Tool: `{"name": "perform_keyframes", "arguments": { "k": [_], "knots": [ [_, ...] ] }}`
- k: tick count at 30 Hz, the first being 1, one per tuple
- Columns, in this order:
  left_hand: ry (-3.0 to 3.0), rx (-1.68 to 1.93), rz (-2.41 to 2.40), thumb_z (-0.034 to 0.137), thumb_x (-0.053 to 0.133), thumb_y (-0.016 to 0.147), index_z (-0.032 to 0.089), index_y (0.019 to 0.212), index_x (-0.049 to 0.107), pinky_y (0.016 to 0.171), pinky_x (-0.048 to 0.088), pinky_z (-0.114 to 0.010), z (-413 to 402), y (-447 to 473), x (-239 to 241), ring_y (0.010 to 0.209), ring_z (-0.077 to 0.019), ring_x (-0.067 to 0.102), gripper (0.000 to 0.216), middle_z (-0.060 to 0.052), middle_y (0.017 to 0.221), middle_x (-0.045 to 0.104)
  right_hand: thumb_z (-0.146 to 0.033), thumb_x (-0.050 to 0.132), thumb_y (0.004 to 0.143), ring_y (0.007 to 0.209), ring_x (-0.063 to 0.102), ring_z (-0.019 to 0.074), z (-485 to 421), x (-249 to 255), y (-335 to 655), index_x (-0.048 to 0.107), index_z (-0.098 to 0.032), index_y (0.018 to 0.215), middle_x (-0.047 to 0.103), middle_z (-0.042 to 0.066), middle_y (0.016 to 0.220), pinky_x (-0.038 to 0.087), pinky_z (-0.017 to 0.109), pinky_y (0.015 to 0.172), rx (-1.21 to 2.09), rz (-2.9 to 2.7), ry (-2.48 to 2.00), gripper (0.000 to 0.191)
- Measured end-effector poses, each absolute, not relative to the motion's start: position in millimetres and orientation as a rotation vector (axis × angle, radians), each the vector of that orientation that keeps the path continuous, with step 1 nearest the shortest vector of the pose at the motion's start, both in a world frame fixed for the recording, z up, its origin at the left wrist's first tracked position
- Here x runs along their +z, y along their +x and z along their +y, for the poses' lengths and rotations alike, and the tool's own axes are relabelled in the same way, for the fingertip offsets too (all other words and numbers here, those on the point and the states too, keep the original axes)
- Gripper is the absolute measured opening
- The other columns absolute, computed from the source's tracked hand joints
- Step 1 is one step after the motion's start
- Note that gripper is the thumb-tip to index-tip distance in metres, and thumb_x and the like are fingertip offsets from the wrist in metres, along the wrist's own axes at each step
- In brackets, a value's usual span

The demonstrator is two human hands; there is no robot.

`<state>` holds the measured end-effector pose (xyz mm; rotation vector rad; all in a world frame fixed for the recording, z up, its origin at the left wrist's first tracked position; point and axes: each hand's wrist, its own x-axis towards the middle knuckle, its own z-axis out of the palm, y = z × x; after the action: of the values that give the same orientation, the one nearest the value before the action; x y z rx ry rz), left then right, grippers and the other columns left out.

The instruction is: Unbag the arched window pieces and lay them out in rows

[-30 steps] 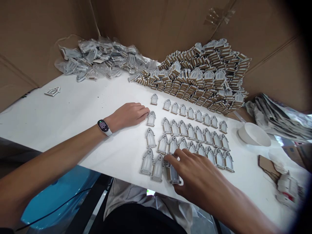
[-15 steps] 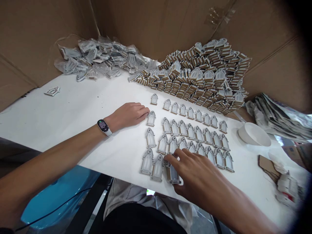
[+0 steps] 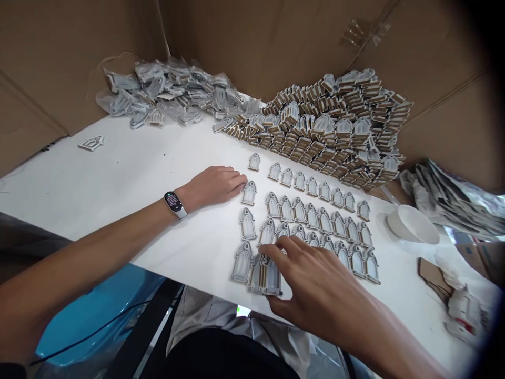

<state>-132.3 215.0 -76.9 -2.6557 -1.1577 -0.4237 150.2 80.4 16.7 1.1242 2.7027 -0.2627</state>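
Note:
Small grey arch-shaped window pieces (image 3: pixel 315 210) lie in rows on the white table (image 3: pixel 130 173). My right hand (image 3: pixel 315 287) rests over the front row, with its thumb and fingers closed on a short stack of these pieces (image 3: pixel 268 273) near the table's front edge. My left hand (image 3: pixel 215 185), with a smartwatch (image 3: pixel 174 204) on its wrist, lies on the table with loosely curled fingers. Its fingertips touch a single piece (image 3: pixel 249 192) at the left end of the rows.
A big heap of stacked pieces (image 3: pixel 335 129) fills the back right. Bagged pieces (image 3: pixel 173 95) are piled at the back left, and one loose piece (image 3: pixel 91 142) lies far left. A white bowl (image 3: pixel 412 223) and folded plastic bags (image 3: pixel 453 195) sit at the right. Cardboard walls surround the table.
My right hand has slid the stack of pieces a little to the left along the front row. My left hand has stayed put.

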Motion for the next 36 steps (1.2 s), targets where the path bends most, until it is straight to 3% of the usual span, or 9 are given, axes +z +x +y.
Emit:
{"name": "perform_keyframes", "arguments": {
  "k": [5, 26, 36],
  "knots": [
    [-2.657, -0.427, -1.159, 0.03, 0.038, 0.115, 0.017, 0.108, 0.071, 0.075, 0.047, -0.037, 214, -131, -74, 0.084, -0.0225, 0.068, 0.035, -0.008, 0.089, 0.074, -0.029, 0.073, 0.083, 0.101, 0.067, 0.032, 76, 13, 139, 0.06, -0.023, 0.121, 0.065, 0.007, 0.107, 0.039, 0.037, 0.067, -0.237, 2.673, 1.129, 0.04],
    [-2.687, -0.45, -1.223, 0.025, 0.043, 0.111, 0.019, 0.107, 0.069, 0.07, 0.042, -0.035, 212, -131, -73, 0.081, -0.0206, 0.067, 0.027, -0.007, 0.091, 0.074, -0.031, 0.079, 0.081, 0.097, 0.069, 0.0317, 71, 4, 135, 0.058, -0.024, 0.125, 0.068, 0.006, 0.107, 0.042, 0.037, 0.064, -0.101, 2.688, 1.05, 0.049],
    [-2.699, -0.502, -1.212, 0.024, 0.044, 0.11, 0.02, 0.106, 0.069, 0.071, 0.043, -0.037, 215, -132, -79, 0.083, -0.0219, 0.067, 0.026, -0.008, 0.092, 0.075, -0.03, 0.075, 0.082, 0.096, 0.069, 0.0304, 83, 27, 120, 0.059, -0.025, 0.127, 0.07, 0.007, 0.108, 0.042, 0.036, 0.065, -0.099, 2.708, 1.032, 0.048]
  ]
}}
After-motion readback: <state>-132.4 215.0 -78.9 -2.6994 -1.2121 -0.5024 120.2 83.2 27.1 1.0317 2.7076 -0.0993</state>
